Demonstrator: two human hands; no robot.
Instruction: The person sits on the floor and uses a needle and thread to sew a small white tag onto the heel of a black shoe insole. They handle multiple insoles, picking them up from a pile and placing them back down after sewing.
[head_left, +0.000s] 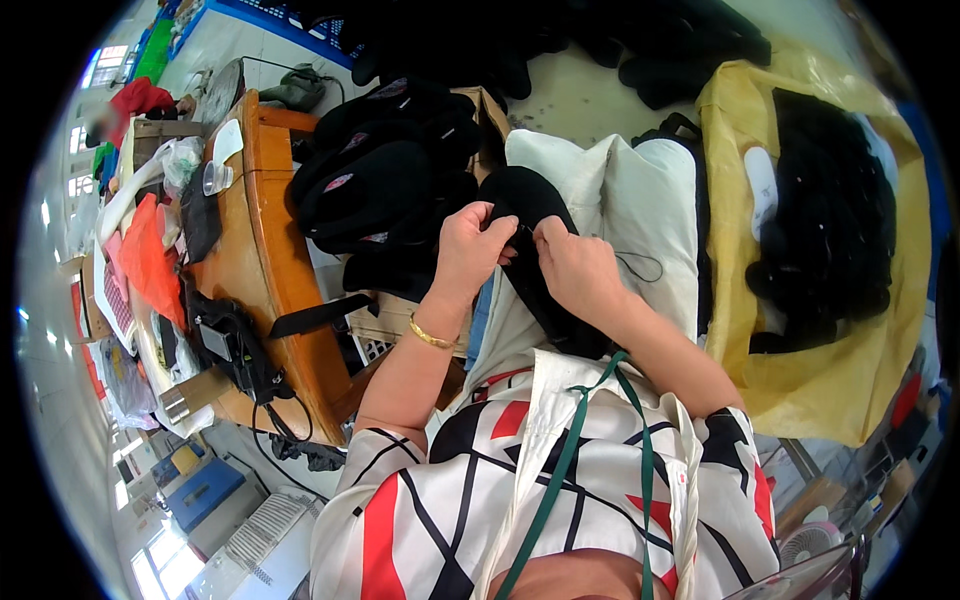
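Note:
A black cloth shoe (522,188) lies over my lap, its rounded end pointing away from me. My left hand (468,250) is closed at its left edge, with thumb and forefinger pinched together on the black fabric. From the other side my right hand (583,270) pinches the shoe near its middle, a few centimetres from the left fingertips. Anything small between the fingertips is too fine to make out. Under the shoe, a whitish cloth (655,190) covers my lap. A thin dark thread (645,268) loops on this cloth beside my right hand.
At left stands an orange-brown wooden table (262,240) with a black device (225,340) and cable at its edge. Several black shoes (350,195) are heaped beside it. A yellow bag (735,330) at right holds black shoes (825,230). More black shoes (690,50) lie at the back.

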